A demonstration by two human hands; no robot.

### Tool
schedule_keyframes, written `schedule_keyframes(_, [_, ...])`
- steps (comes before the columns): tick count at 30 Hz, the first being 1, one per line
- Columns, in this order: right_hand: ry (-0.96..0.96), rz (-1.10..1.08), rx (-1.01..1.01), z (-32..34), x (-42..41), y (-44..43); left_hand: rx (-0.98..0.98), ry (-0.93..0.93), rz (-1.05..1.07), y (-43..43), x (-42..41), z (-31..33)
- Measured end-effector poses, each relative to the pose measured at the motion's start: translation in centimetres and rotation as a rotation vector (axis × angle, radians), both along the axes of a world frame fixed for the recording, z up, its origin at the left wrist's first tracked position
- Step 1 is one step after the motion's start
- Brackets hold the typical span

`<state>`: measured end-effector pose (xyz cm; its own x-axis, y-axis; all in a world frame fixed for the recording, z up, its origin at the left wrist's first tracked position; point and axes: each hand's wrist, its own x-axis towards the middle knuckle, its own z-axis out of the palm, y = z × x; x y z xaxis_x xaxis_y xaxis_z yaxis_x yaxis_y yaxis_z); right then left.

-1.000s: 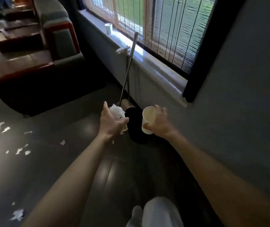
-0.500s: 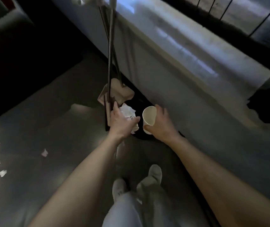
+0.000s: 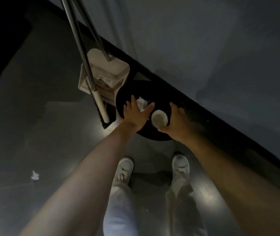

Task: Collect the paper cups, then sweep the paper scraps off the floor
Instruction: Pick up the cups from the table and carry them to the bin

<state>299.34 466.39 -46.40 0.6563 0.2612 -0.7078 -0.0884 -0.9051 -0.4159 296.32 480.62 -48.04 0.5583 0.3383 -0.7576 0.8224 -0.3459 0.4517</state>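
Over the black round bin (image 3: 153, 92) by the wall: right hand (image 3: 178, 121) grips an upright paper cup (image 3: 159, 118), thumb and fingers curled round it. Left hand (image 3: 134, 114) lies on crumpled white paper (image 3: 141, 103), fingers spread; grip not discernible. Paper scraps (image 3: 35, 175) lie on the floor, well apart to the left.

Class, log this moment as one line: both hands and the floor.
left hand: over black bin, crumpled paper under it, grip unclear | right hand: grips paper cup over bin | floor: paper scraps unswept
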Motion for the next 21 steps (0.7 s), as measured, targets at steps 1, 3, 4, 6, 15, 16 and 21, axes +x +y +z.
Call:
schedule_keyframes(1, [0.003, -0.015, 0.003, 0.5, -0.3, 0.1, 0.019, 0.012, -0.062, 0.3, -0.1, 0.4])
schedule_keyframes(3, [0.003, -0.049, 0.012, 2.1, -0.5, 0.4, 0.013, -0.010, -0.168, 1.1, 0.1, 2.0])
schedule_keyframes(4, [0.002, -0.071, 0.018, 3.3, -0.6, 0.6, 0.008, -0.023, -0.226, 1.6, 0.2, 3.3])
schedule_keyframes(6, [-0.003, -0.127, 0.036, 6.6, -0.7, 0.8, 0.040, -0.019, -0.370, 2.4, 0.6, 6.6])
schedule_keyframes(15, [-0.171, -0.475, 0.136, 27.5, -5.8, -4.1, 0.213, -0.301, -0.984, -2.4, 1.4, 27.5])
schedule_keyframes(16, [-0.195, -0.511, 0.127, 29.4, -6.8, -5.5, 0.237, -0.329, -1.070, -4.0, 1.0, 29.6])
schedule_keyframes(21, [-0.330, -0.690, 0.047, 36.9, -14.0, -15.1, 0.356, -0.457, -1.508, -14.1, -2.2, 37.3])
